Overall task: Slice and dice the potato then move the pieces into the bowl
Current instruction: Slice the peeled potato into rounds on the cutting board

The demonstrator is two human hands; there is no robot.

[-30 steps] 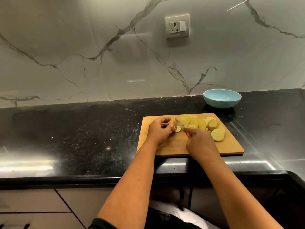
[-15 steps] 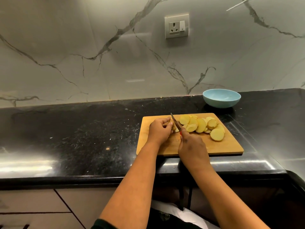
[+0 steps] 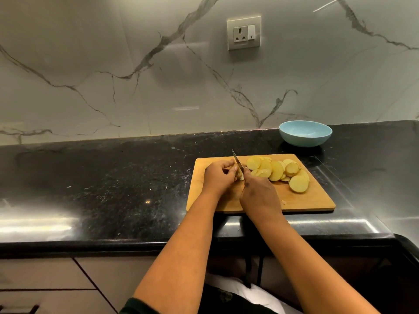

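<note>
1. A wooden cutting board (image 3: 317,201) lies on a black stone counter (image 3: 102,189), near its front edge
2. The left hand (image 3: 218,179) rests on the left part of the board, its fingers curled round the last small piece of potato (image 3: 238,174), which sits just under the fingertips and is mostly hidden by them
3. The right hand (image 3: 259,196) is just beside the left, nearly touching it, and grips the handle of a knife (image 3: 237,163); the handle itself is hidden inside the fist
4. The knife blade points up and away from the person, tilted to the left, with its lower part at the potato piece between the two hands
5. A heap of round potato slices (image 3: 275,169) lies on the board to the right of both hands, overlapping one another; the nearest slices are close to the right hand's knuckles
6. A light blue bowl (image 3: 305,133) stands on the counter beyond the board's far right corner, well apart from the hands, with nothing visible in it
7. A marble-patterned wall (image 3: 113,64) behind the counter carries a white socket (image 3: 243,33)
</note>
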